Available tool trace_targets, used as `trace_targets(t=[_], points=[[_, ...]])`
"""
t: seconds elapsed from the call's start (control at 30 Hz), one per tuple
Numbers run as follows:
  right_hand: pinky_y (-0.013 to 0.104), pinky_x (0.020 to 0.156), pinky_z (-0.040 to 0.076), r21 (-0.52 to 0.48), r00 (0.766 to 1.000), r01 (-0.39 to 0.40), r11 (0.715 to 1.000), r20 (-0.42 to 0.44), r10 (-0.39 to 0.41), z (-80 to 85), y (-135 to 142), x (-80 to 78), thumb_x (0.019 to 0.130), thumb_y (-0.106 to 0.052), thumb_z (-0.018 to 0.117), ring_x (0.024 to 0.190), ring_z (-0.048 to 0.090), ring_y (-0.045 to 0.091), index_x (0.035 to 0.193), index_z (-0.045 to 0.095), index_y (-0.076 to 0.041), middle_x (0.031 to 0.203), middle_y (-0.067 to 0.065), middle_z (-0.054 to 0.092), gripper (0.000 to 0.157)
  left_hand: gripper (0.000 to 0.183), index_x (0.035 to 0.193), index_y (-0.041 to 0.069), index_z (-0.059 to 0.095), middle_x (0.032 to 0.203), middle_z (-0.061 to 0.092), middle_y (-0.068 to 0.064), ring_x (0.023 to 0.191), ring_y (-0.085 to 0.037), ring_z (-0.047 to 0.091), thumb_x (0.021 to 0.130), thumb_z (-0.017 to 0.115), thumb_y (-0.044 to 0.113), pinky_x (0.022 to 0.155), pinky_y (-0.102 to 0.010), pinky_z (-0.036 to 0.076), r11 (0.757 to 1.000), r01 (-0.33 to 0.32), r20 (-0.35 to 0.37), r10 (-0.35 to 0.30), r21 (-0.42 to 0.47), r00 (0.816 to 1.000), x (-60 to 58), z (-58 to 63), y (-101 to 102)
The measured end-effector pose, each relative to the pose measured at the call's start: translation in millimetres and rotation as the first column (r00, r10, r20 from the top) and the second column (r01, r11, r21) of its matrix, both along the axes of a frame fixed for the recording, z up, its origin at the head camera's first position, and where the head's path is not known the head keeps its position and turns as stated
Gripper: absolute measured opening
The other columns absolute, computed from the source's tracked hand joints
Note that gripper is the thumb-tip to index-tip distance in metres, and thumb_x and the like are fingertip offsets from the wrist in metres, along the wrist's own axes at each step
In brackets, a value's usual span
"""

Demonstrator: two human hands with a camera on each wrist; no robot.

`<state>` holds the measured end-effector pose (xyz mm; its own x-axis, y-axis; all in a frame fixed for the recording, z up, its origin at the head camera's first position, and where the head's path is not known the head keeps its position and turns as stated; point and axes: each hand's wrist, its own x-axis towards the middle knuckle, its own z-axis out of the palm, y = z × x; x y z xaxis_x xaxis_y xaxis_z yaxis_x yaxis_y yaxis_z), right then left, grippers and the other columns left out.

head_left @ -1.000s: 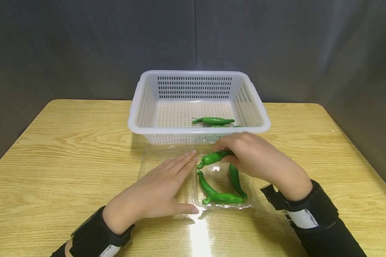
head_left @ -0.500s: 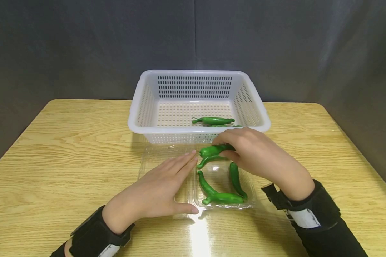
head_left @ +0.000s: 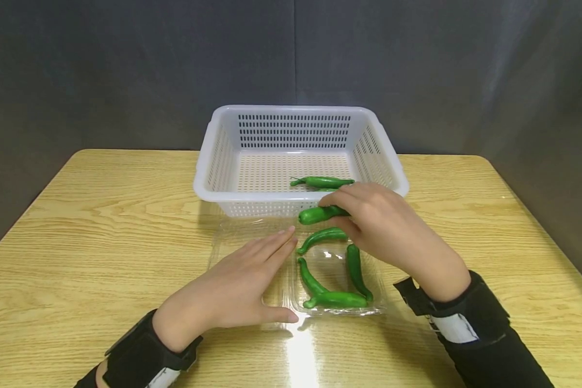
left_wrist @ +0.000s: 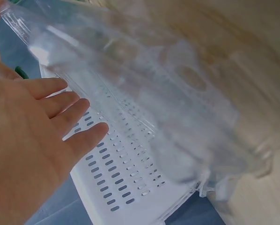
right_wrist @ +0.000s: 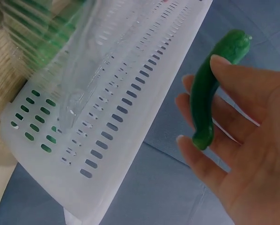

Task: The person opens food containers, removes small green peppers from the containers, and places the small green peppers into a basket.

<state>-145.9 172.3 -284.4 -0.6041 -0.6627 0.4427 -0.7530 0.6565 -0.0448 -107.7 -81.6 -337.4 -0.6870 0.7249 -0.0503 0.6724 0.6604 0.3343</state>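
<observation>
In the head view my right hand (head_left: 388, 231) pinches a green chili pepper (head_left: 315, 215) between thumb and fingers, above the far edge of a clear plastic clamshell box (head_left: 330, 269). The right wrist view shows this curved pepper (right_wrist: 205, 89) held near its thicker end, with the other end free. Several green peppers (head_left: 339, 299) lie in the box's right half, along its sides. My left hand (head_left: 233, 285) lies flat with straight fingers over the box's left half, fingertips near the middle fold; it holds nothing. Whether its palm touches the plastic cannot be seen.
A white perforated basket (head_left: 296, 197) stands just behind the box, with a few green peppers (head_left: 322, 182) inside near its front wall. The wooden table (head_left: 102, 231) extends to both sides, and a dark grey partition (head_left: 174, 64) rises behind it.
My right hand has lifted the held pepper up and away, from inside the box toward the basket's front, uncovering a pepper lying along the box's far side. My left hand stays put.
</observation>
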Motion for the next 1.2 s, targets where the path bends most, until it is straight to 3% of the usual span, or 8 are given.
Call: trace_targets(t=[0.2, 0.37, 0.87, 1.2], points=[[0.044, 0.084, 0.054, -0.049, 0.994, 0.083, 0.995, -0.071, -0.086, 0.2, 0, -0.3, 0.081, -0.003, 0.080, 0.092, 0.067, 0.028, 0.106, 0.070, -0.003, 0.099, 0.009, 0.071, 0.027, 0.108, 0.158, 0.006, 0.020, 0.166, 0.005, -0.006, 0.151, -0.023, 0.009, 0.082, 0.065, 0.069, 0.121, -0.043, 0.015, 1.000, -0.005, -0.002, 0.005, 0.010, 1.000, -0.1, -0.2, 0], [0.044, 0.082, 0.055, -0.092, 0.985, 0.142, 0.986, -0.082, -0.150, 0.8, 0, -0.1, 0.082, -0.003, 0.079, 0.094, 0.066, 0.028, 0.109, 0.069, -0.002, 0.101, 0.009, 0.071, 0.029, 0.110, 0.159, 0.006, 0.017, 0.166, 0.006, -0.007, 0.151, -0.025, 0.011, 0.082, 0.064, 0.069, 0.121, -0.044, 0.016, 1.000, -0.009, -0.002, 0.009, 0.013, 1.000, -0.2, -0.6, 1], [0.044, 0.071, 0.054, -0.174, 0.967, 0.231, 0.957, -0.068, -0.245, -3.1, 3, -5.6, 0.082, -0.003, 0.079, 0.088, 0.066, 0.028, 0.108, 0.070, -0.003, 0.096, 0.009, 0.072, 0.028, 0.109, 0.158, 0.006, 0.018, 0.166, 0.006, -0.006, 0.151, -0.025, 0.011, 0.082, 0.064, 0.069, 0.121, -0.045, 0.015, 1.000, -0.007, -0.004, 0.007, 0.016, 1.000, 0.7, -0.5, 1], [0.046, 0.073, 0.054, -0.212, 0.963, 0.244, 0.946, -0.064, -0.262, -7.4, 7, -10.8, 0.080, 0.001, 0.080, 0.091, 0.066, 0.030, 0.105, 0.070, -0.002, 0.099, 0.011, 0.071, 0.027, 0.109, 0.159, 0.006, 0.017, 0.166, 0.005, -0.007, 0.151, -0.025, 0.011, 0.082, 0.064, 0.069, 0.121, -0.044, 0.015, 1.000, -0.007, -0.010, 0.007, 0.005, 1.000, 1.1, -0.7, 1]])
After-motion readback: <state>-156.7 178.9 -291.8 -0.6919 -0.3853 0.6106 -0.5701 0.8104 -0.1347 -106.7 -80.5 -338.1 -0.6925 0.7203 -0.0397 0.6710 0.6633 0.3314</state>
